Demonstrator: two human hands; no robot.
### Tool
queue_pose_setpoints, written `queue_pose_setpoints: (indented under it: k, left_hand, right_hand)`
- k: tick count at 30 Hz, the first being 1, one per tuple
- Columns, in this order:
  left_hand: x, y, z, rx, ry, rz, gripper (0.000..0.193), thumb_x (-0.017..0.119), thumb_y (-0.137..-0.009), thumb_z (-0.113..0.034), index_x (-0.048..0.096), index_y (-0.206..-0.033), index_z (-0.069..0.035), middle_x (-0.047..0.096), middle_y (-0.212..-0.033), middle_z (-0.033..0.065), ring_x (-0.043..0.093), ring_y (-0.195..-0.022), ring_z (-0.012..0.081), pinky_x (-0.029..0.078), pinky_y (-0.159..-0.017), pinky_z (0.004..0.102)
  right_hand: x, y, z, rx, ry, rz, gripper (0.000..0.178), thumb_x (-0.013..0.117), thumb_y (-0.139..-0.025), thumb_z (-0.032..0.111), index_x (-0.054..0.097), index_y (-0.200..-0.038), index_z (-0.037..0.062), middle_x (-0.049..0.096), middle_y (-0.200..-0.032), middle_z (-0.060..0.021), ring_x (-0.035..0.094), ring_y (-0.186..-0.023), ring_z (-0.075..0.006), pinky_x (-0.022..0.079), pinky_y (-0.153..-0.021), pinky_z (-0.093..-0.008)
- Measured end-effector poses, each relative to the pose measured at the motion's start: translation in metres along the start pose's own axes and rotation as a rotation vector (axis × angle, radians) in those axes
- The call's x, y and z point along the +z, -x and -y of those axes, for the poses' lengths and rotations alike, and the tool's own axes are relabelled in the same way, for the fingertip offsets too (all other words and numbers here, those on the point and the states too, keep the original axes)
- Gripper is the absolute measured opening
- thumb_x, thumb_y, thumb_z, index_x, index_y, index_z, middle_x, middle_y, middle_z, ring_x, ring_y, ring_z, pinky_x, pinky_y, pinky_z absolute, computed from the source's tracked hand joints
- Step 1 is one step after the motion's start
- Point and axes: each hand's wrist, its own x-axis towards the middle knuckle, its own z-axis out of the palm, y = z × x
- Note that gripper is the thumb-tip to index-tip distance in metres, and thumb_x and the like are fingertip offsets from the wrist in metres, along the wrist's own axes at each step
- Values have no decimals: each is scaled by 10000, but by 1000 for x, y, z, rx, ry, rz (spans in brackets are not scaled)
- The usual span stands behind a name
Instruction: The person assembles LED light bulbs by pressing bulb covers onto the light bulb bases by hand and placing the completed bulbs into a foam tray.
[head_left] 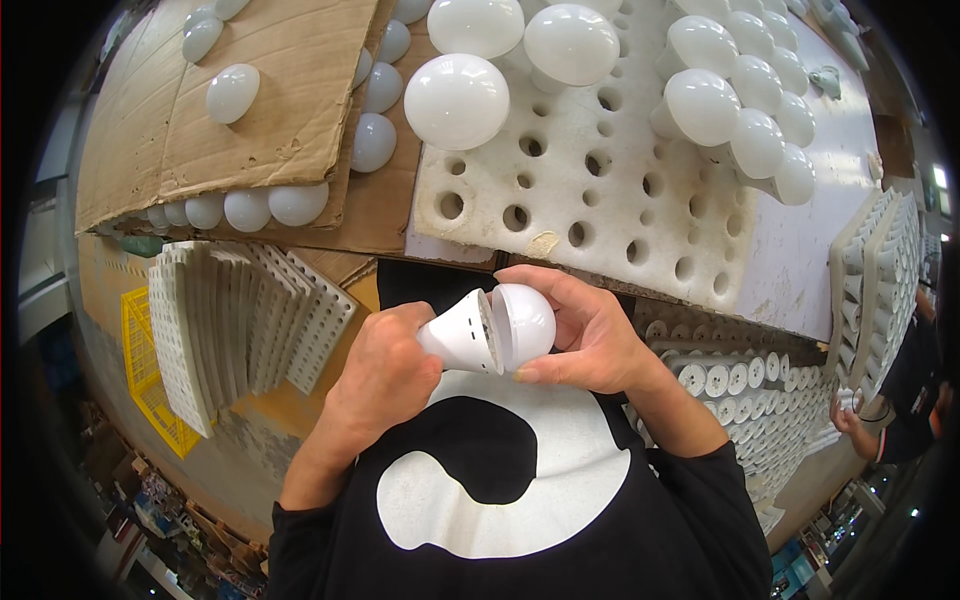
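In front of my chest, my left hand (pixel 388 362) is closed round the narrow end of a white cone-shaped bulb housing (pixel 459 333). My right hand (pixel 597 340) grips a round white bulb cover (pixel 528 322) between thumb and fingers. The cover's open rim faces the wide end of the housing, slightly tilted, with a narrow gap showing between them. Beyond my hands lies a white foam tray (pixel 480 225) with rows of holes. Large bulbs (pixel 457 102) stand at its far left, and more bulbs (pixel 703 107) cluster at its right.
A cardboard sheet (pixel 290 90) with loose covers (pixel 233 93) on top lies at the far left, over more covers. Foam trays (pixel 185 330) stand by a yellow crate (pixel 140 350). Racked housings (pixel 740 400) fill the lower right. Another person's hand (pixel 850 425) shows at the right edge.
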Motion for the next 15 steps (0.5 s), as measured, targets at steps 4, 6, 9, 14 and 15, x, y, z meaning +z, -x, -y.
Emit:
queue_pose_setpoints:
  k: [4, 6, 9, 14, 15]
  left_hand:
    - [3, -2, 1, 31, -37, 1, 135, 615, -606, 25, 539, -709, 67, 546, -677, 231, 568, -649, 434, 469, -604, 468]
    - [4, -3, 2, 51, -51, 1, 133, 619, -602, 21, 540, -699, 66, 542, -671, 226, 569, -637, 428, 469, -594, 466]
    - [5, -4, 2, 84, -66, 10, 119, 616, -595, 25, 532, -668, 66, 534, -660, 221, 563, -614, 422, 467, -574, 465]
    - [7, -5, 6, 161, -106, 47, 108, 615, -580, 32, 510, -590, 57, 528, -644, 215, 559, -588, 412, 468, -561, 463]
    - [10, -5, 7, 161, -105, 49, 108, 615, -580, 32, 510, -590, 57, 528, -644, 215, 559, -588, 412, 468, -561, 463]
  right_hand:
    - [0, -2, 0, -37, 193, 19, 772, 818, -732, 101, 410, -1379, -1, 561, -1241, -130, 585, -1110, -185, 483, -983, -339]
    - [0, -2, 0, -39, 234, 30, 767, 815, -736, 106, 410, -1379, -1, 571, -1230, -132, 592, -1100, -185, 486, -979, -340]
    - [1, -2, -1, -47, 284, 39, 762, 809, -744, 118, 409, -1381, 1, 584, -1214, -138, 603, -1083, -187, 492, -970, -342]
    - [4, 2, -4, -10, 303, 19, 769, 808, -743, 130, 406, -1385, 2, 594, -1200, -146, 601, -1089, -191, 495, -965, -348]
    - [5, 2, -7, -17, 304, 9, 744, 786, -775, 192, 404, -1384, 1, 600, -1184, -147, 601, -1075, -187, 495, -952, -341]
